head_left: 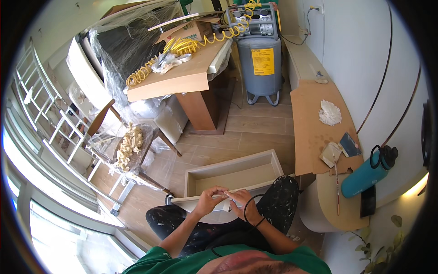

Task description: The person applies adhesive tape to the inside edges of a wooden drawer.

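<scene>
"Fingers [221, 191] first. State?"

"Bent, tips of both hands nearly meeting, not spread wide. Left hand [208, 202] and right hand [243, 201] come together above the near wall of the box [232, 166]. Can't tell whether anything small is pinched between them, too fine at this size. Dark cord [245, 213] loops by the right wrist."

"And where's the box, exactly?"

"On the floor [255, 137], between and just ahead of the paint-specked trousers [284, 201]. Pale, open-topped, drawer-like. Near wall runs below the fingers, hollow lies beyond them."

"Long axis?"

"Left to right, across the body, right end canted a bit farther away."

"Nearer hand?"

"No clear winner. Both hang over the near side, around its middle, left one toward the left end."

"OK, labels and writing, working outward."

"Right side: rounded ledge [319, 208], thin brush [337, 189] lying on it, no text I can make out. Teal bottle [365, 177] beside it, faint pale marking, unreadable."

"Farther?"

"Cardboard-covered table [175, 86], yellow coiled hose [180, 45] on top, no writing seen. Past the floor, grey compressor [246, 86] with a yellow label [263, 61]: dark heading, smaller lines blurred; wording left out. Brown carton [190, 32] at the back of the table, large print on its side, not copied."
</scene>
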`<state>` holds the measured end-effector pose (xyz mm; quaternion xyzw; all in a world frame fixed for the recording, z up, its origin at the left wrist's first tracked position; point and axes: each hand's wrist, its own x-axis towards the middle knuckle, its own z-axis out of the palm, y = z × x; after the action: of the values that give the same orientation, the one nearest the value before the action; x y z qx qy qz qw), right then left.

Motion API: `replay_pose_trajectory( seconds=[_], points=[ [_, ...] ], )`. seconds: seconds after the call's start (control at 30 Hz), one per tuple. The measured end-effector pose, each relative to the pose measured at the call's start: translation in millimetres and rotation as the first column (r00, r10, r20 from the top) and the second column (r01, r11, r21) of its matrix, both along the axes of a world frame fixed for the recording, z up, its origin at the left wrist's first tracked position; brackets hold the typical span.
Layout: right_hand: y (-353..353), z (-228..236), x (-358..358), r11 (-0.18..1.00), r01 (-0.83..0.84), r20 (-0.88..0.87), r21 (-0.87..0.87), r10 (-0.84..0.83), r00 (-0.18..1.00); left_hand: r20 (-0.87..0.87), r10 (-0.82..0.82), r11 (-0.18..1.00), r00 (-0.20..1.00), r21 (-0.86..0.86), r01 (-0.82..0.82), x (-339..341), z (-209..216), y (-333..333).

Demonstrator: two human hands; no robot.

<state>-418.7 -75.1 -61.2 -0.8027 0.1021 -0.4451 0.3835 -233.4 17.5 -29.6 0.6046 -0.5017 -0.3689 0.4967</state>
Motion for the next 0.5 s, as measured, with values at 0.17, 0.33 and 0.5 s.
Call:
replay_pose_trajectory(
  seconds=[0.17,0.33,0.5],
  points=[
    [-0.4,9.3,-0.4,0.995,0.022,-0.100,-0.093,-0.031,0.995,0.142,0.016,1.000,0.990,0.023,-0.019,-1.8,16.1,5.3],
    [1.9,29.5,4.7,0.993,0.071,-0.144,-0.095,-0.084,0.986,0.281,0.069,0.998,0.957,-0.034,-0.062,-2.2,35.7,7.1],
    [-11.6,16.7,14.7,0.965,0.203,-0.017,0.167,-0.203,0.979,0.280,0.052,0.999,0.959,-0.003,-0.053,1.5,57.9,7.4]
  ],
)
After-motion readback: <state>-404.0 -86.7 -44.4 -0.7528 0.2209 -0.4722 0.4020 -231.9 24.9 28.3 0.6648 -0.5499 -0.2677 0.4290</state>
